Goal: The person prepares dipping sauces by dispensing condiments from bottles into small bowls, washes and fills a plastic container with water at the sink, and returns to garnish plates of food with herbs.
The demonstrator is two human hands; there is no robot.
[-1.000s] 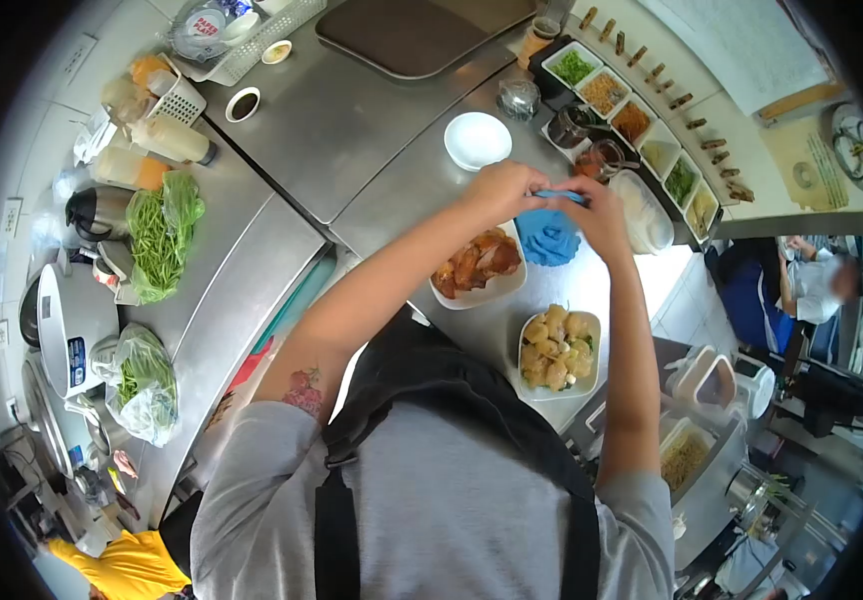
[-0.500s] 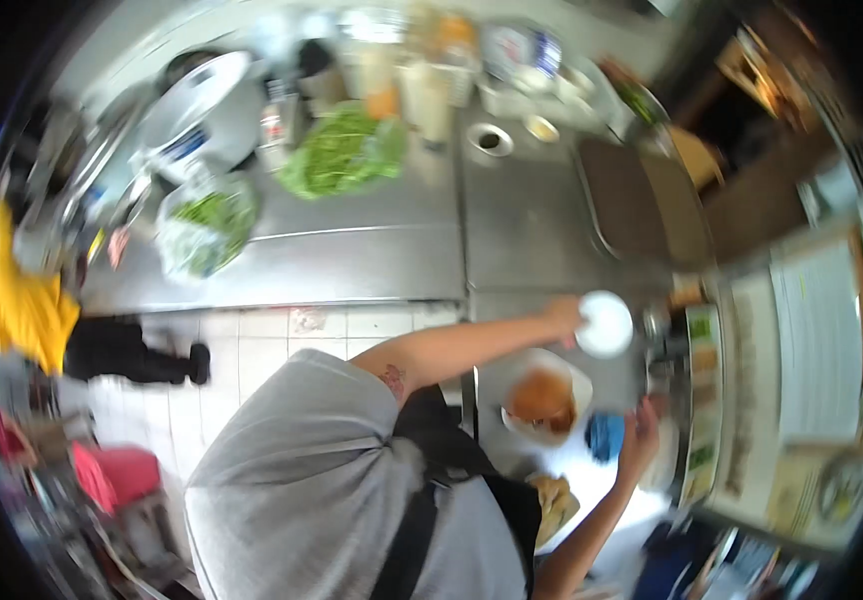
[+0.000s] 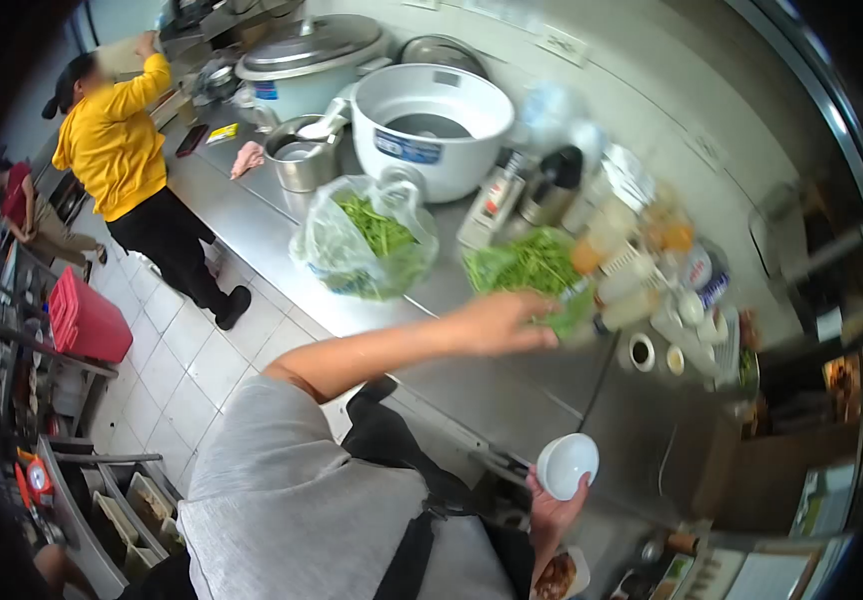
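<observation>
My left hand point(image 3: 500, 322) is stretched out over the steel counter, at the near edge of a bag of leafy greens point(image 3: 517, 265). Its fingers look apart and slightly blurred, with nothing visible in them; whether they touch the leaves I cannot tell. Lower down, my right hand point(image 3: 557, 512) grips a small white bowl point(image 3: 568, 466) from below and at the side. The bowl is tilted, and its inside looks bare. Beside the greens stands another clear plastic bag point(image 3: 327, 245) with green leaves inside.
Behind the greens are a large white pot point(image 3: 372, 150), a steel pot point(image 3: 304, 175) and several bottles point(image 3: 617, 225). Two small sauce cups point(image 3: 642, 352) sit to the right. A container of reddish food point(image 3: 557, 578) is below my right hand. A person in yellow point(image 3: 117, 150) stands far left.
The white bowl has passed from my left hand to my right. My left hand has moved over to the greens, and the view has turned toward the counter.
</observation>
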